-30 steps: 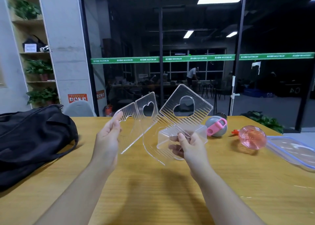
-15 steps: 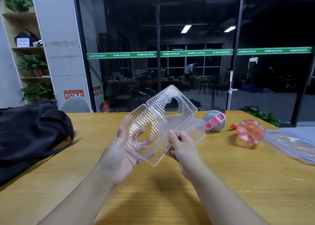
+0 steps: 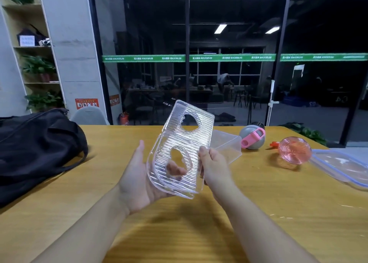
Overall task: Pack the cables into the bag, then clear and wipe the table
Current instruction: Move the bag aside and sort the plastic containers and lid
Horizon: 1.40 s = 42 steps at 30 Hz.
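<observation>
Above the yellow wooden table (image 3: 179,233) I hold a clear ribbed plastic piece (image 3: 180,153) between both hands, lifted off the surface and tilted so its far end points up and away from me. It has two heart-shaped cutouts, one near the top and one lower down, and its lower edge curves under. My left hand (image 3: 139,179) lies open beneath it, palm up, the piece resting on my fingers, which show through the plastic and the lower cutout. My right hand (image 3: 214,167) pinches the right edge, thumb on the front face and fingers curled behind.

At the left edge of the table the black bag (image 3: 33,149) slumps, its strap trailing across the wood toward me; I cannot see any cables from here. Just behind the piece sits a clear plastic box (image 3: 227,145). To its right lies a grey ball with a pink strap (image 3: 252,138), then a pink ribbed round thing (image 3: 294,153), and at the far right a clear lid with a blue rim (image 3: 342,167) lies flat.
</observation>
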Motion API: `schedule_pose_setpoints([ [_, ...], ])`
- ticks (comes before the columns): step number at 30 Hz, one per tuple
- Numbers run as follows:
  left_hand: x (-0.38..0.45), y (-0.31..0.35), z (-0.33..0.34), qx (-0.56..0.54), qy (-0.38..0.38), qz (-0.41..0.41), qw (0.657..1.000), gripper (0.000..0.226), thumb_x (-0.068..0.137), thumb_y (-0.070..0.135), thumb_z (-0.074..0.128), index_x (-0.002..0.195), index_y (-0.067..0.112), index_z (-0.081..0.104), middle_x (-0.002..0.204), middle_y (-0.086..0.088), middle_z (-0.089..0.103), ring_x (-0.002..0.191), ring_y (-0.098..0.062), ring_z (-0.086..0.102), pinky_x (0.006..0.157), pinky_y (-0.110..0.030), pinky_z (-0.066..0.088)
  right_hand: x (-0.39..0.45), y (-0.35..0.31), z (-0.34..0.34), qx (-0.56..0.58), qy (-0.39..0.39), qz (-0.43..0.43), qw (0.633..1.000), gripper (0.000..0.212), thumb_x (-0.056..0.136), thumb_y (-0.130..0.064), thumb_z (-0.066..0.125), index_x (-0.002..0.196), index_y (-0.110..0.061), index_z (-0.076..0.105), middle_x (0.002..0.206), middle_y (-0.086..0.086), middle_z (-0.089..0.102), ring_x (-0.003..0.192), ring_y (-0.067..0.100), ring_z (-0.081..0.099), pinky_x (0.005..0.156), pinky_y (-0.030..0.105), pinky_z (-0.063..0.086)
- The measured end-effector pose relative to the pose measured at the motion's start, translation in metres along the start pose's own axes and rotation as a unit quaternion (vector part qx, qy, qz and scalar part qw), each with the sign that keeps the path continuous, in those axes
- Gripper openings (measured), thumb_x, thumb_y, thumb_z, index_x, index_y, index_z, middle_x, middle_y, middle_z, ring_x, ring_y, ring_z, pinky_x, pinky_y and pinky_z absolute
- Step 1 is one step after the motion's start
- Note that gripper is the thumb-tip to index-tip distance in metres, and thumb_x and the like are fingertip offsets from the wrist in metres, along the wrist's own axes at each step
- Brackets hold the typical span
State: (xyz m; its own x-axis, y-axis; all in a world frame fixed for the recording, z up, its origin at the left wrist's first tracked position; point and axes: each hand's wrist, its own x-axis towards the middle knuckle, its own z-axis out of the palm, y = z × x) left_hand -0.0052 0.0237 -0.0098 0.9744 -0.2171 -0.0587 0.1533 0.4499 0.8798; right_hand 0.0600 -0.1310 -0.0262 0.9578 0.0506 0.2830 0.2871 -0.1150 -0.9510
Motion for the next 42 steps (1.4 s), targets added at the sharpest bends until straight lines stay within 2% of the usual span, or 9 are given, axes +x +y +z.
schedule_pose_setpoints([
  [5, 0.001, -0.002, -0.003, 0.007, 0.019, -0.015, 1.000, 0.071, 0.078, 0.065, 0.041, 0.104, 0.001, 0.060, 0.064, -0.013, 0.058, 0.083, -0.030, 0.050, 0.077, -0.043, 0.042, -0.004, -0.001, 0.001, -0.036, 0.004, -0.022, 0.999, 0.038, 0.102, -0.034, 0.037, 0.069, -0.016, 0.041, 0.056, -0.003, 0.045, 0.053, 0.014, 0.041, 0.058, 0.030, 0.036],
  [12, 0.003, 0.002, -0.002, -0.086, 0.008, 0.017, 0.996, 0.075, 0.088, 0.067, 0.022, 0.102, 0.010, 0.069, 0.067, -0.011, 0.052, 0.064, -0.025, 0.051, 0.067, -0.034, 0.045, -0.001, 0.007, 0.008, -0.048, -0.019, -0.021, 0.998, 0.036, 0.096, -0.045, 0.043, 0.077, -0.015, 0.046, 0.067, 0.005, 0.048, 0.062, 0.020, 0.044, 0.062, 0.035, 0.038],
  [21, 0.005, 0.005, -0.003, -0.120, -0.026, 0.045, 0.991, 0.043, 0.089, 0.051, 0.036, 0.105, 0.023, 0.064, 0.063, 0.003, 0.041, 0.047, -0.010, 0.037, 0.054, -0.024, 0.043, -0.002, 0.004, 0.006, -0.057, -0.039, -0.040, 0.997, 0.029, 0.097, -0.038, 0.047, 0.077, -0.016, 0.047, 0.067, 0.002, 0.051, 0.062, 0.018, 0.046, 0.062, 0.033, 0.037],
  [28, 0.003, 0.019, -0.014, -0.045, 0.095, 0.166, 0.980, 0.035, 0.092, 0.051, 0.038, 0.107, 0.026, 0.058, 0.061, 0.005, 0.035, 0.045, -0.007, 0.030, 0.039, -0.018, 0.031, -0.006, -0.002, 0.001, -0.018, -0.030, -0.024, 0.999, 0.011, 0.098, -0.032, 0.047, 0.101, -0.022, 0.051, 0.085, -0.009, 0.057, 0.068, 0.009, 0.051, 0.060, 0.021, 0.038],
  [30, -0.001, 0.028, -0.023, 0.077, 0.195, 0.241, 0.948, 0.038, 0.094, 0.048, 0.038, 0.123, 0.031, 0.055, 0.060, 0.006, 0.040, 0.047, -0.007, 0.032, 0.041, -0.020, 0.030, -0.005, 0.000, -0.003, -0.025, -0.017, -0.025, 0.999, 0.010, 0.098, -0.031, 0.046, 0.101, -0.023, 0.052, 0.087, -0.012, 0.055, 0.076, 0.011, 0.053, 0.064, 0.022, 0.039],
  [33, -0.006, 0.037, -0.051, 0.362, 0.314, 0.318, 0.818, 0.044, 0.095, 0.045, 0.040, 0.136, 0.031, 0.046, 0.093, 0.021, 0.036, 0.071, 0.002, 0.053, 0.066, -0.023, 0.045, -0.003, 0.003, -0.002, -0.047, -0.026, -0.018, 0.998, 0.009, 0.097, -0.029, 0.046, 0.102, -0.023, 0.052, 0.086, -0.012, 0.054, 0.078, 0.012, 0.054, 0.063, 0.023, 0.038],
  [36, -0.004, 0.037, -0.081, 0.558, 0.354, 0.235, 0.713, 0.045, 0.094, 0.049, 0.042, 0.137, 0.037, 0.043, 0.099, 0.015, 0.051, 0.069, 0.002, 0.045, 0.066, -0.020, 0.037, -0.003, 0.007, 0.002, -0.073, -0.046, -0.013, 0.996, 0.009, 0.096, -0.030, 0.048, 0.101, -0.024, 0.052, 0.089, -0.014, 0.054, 0.076, 0.013, 0.054, 0.064, 0.026, 0.039],
  [39, 0.004, 0.027, -0.094, 0.596, 0.382, 0.112, 0.698, 0.039, 0.098, 0.033, 0.041, 0.136, 0.029, 0.046, 0.100, 0.001, 0.062, 0.066, -0.013, 0.048, 0.060, -0.028, 0.036, -0.004, 0.009, 0.004, -0.098, -0.063, -0.021, 0.993, 0.009, 0.095, -0.030, 0.050, 0.101, -0.024, 0.053, 0.089, -0.011, 0.055, 0.074, 0.014, 0.054, 0.064, 0.027, 0.040],
  [42, 0.011, 0.021, -0.114, 0.610, 0.391, 0.035, 0.689, 0.035, 0.096, 0.027, 0.044, 0.131, 0.023, 0.052, 0.106, -0.009, 0.066, 0.091, -0.029, 0.061, 0.084, -0.036, 0.048, -0.004, 0.010, 0.005, -0.115, -0.075, -0.024, 0.990, 0.012, 0.095, -0.030, 0.050, 0.103, -0.023, 0.054, 0.091, -0.009, 0.056, 0.075, 0.015, 0.055, 0.064, 0.029, 0.041],
])
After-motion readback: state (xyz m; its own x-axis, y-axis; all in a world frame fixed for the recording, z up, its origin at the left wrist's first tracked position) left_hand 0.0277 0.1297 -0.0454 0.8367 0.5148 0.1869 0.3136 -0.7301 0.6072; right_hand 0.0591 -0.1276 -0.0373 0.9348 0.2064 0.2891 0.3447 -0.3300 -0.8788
